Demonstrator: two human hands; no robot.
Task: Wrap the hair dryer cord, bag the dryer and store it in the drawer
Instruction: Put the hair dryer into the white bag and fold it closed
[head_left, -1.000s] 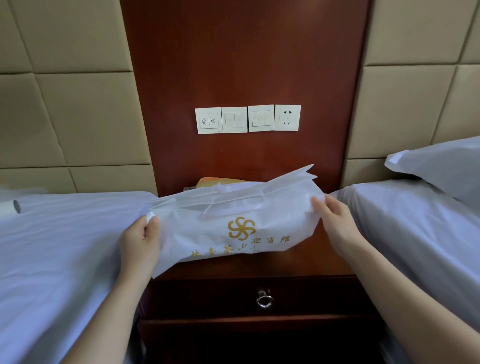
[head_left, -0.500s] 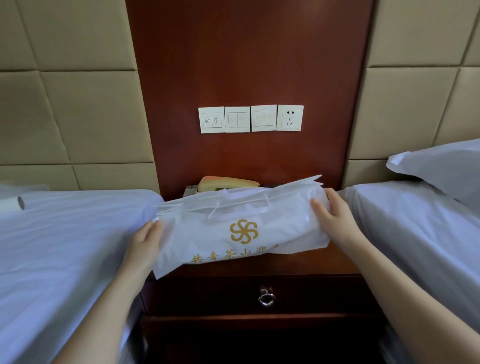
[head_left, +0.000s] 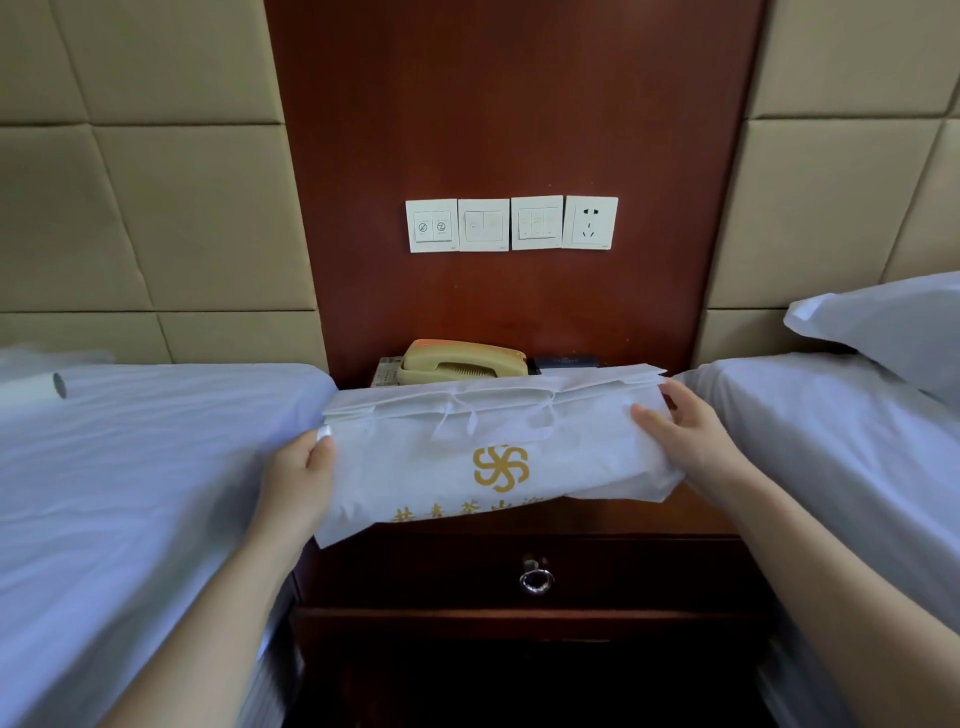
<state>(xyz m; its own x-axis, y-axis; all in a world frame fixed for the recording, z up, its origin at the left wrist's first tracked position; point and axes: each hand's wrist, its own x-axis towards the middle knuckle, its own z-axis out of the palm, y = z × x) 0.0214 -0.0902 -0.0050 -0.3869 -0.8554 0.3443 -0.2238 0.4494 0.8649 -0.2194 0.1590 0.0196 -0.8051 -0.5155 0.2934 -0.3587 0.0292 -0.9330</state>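
Bag (head_left: 483, 457) is held at both ends: my left hand (head_left: 298, 478) grips its left end with the thumb on the front and a fingertip showing over the top edge, and my right hand (head_left: 691, 441) grasps the right end, thumb across the front and fingers tucked behind. It lies lengthwise over the nightstand (head_left: 698, 514), its gold logo facing me and its drawstring loops slack near the top edge; whether it rests on the wood or hangs just above it I cannot tell. I see no dryer and no cord, but the white fabric is full and rounded, so I judge both are inside and the wrapping and bagging are done. The lower edge of the bag overhangs the front, just above the drawer (head_left: 441, 577), which is closed, its ring pull (head_left: 536, 579) hanging free below the bag. Behind the bag sits a phone (head_left: 462, 361) against the wood panel, with a row of switches (head_left: 511, 223) higher up. A bed (head_left: 130, 467) flanks the nightstand on the left and another on the right under a pillow (head_left: 883, 327). Storing is the step in hand; next I must free one hand for the ring, keep the bag steady with the other, then lower it in without catching the loops
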